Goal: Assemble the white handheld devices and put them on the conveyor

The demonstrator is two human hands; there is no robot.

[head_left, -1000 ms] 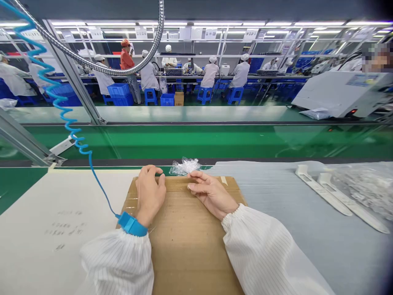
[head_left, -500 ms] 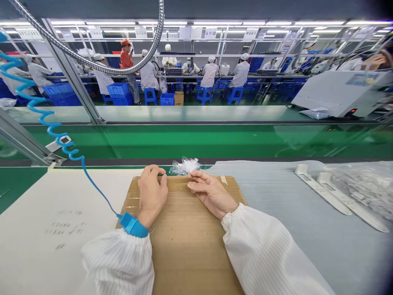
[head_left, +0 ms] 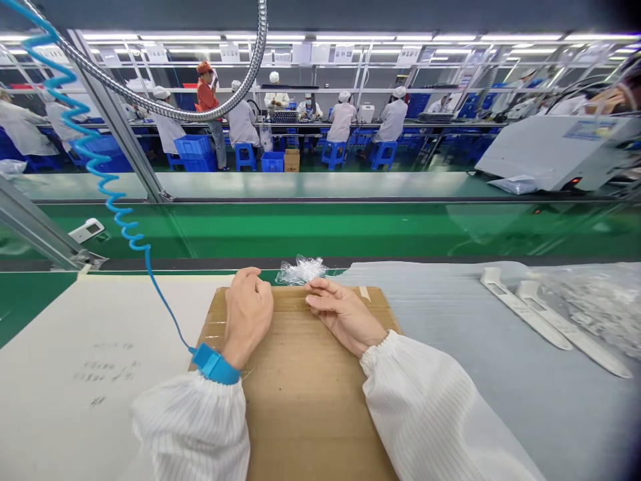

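Note:
My left hand [head_left: 248,305] is curled into a loose fist over the far left part of a brown cardboard sheet [head_left: 308,401]. Its fingertips are turned away, and nothing shows in it. A blue wrist strap [head_left: 216,365] with a coiled cord [head_left: 125,217] is around that wrist. Near the far edge of the cardboard, my right hand [head_left: 348,317] is held with fingers half bent and the thumb apart from them, holding nothing. Crumpled clear plastic [head_left: 303,270] lies just beyond the cardboard, between the two hands.
To the right, two white plastic strips [head_left: 551,317] lie on grey foam sheeting [head_left: 451,307] beside a bag of small parts [head_left: 595,300]. A white paper sheet [head_left: 100,327] with writing covers the left. Beyond a green belt [head_left: 320,230] stands a white machine [head_left: 555,150]; people sit at benches behind.
My left hand has curled further, its thumb drawn in to the fingers. The coiled blue cord has swung to the right. My right hand has hardly moved.

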